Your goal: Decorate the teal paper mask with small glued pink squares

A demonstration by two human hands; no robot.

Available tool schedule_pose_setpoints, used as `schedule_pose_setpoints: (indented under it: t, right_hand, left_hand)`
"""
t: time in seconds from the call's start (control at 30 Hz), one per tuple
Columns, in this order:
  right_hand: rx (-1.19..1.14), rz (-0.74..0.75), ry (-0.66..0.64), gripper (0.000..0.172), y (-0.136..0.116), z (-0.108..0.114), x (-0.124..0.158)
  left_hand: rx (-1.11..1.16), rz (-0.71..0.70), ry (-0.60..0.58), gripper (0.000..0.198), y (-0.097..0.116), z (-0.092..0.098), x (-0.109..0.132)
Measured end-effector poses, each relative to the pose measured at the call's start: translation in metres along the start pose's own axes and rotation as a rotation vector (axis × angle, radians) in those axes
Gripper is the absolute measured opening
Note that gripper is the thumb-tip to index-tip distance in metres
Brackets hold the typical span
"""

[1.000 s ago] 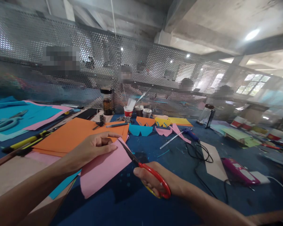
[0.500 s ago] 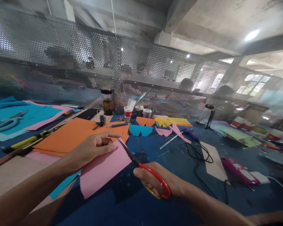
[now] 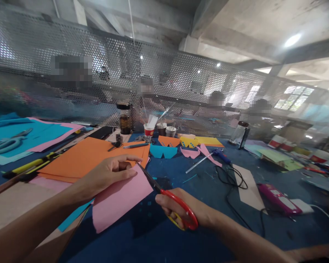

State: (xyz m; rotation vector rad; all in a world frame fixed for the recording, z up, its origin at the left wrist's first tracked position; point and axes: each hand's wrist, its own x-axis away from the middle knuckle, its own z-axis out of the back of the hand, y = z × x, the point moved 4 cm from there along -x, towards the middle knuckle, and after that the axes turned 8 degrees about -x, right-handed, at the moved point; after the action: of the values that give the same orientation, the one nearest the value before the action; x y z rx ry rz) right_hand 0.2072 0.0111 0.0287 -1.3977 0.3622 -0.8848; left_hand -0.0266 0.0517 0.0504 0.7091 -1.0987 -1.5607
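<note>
My left hand (image 3: 116,171) pinches the upper corner of a pink paper sheet (image 3: 122,201) between thumb and fingers. The sheet hangs tilted over the blue table. In my right hand (image 3: 178,208) are scissors (image 3: 190,217) with red and yellow handles, my fingers in the loops. Their dark blades lie along the sheet's upper right edge, with the tips close to my left fingertips. Behind the blades stand folded paper cutouts: a blue one (image 3: 163,152), an orange one (image 3: 168,141), a yellow one (image 3: 189,142) and a pink one (image 3: 190,153).
Orange sheets (image 3: 74,157) lie left under my forearm, near a yellow-handled cutter (image 3: 30,166) and grey-blue scissors (image 3: 9,143). A glue gun (image 3: 222,156) with a looped cable and a magenta device (image 3: 280,199) lie right. Paper cups (image 3: 149,130) and a jar (image 3: 125,118) stand before the perforated screen (image 3: 164,84).
The scissors and my right hand have shifted very slightly, with the handles a little differently turned. The pink sheet's lower corner has dipped slightly. My left hand keeps its pinch.
</note>
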Motion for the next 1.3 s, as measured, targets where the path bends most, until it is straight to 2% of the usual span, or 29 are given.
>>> schedule_pose_setpoints:
  t: [1.07,1.17,1.3]
  right_hand:
    - [-0.057,0.06,-0.015,0.059,0.005,-0.002,0.001]
    - [-0.077,0.045,0.012,0.056,0.003,-0.001,0.0]
    - [-0.075,0.021,0.086,0.056,0.0,0.008,0.0]
  left_hand:
    - [0.028,-0.008,-0.004,0.055,-0.003,-0.003,-0.002]
    - [-0.01,-0.005,0.03,0.06,-0.002,0.002,-0.003]
    - [-0.23,-0.086,0.163,0.053,-0.009,0.025,-0.013]
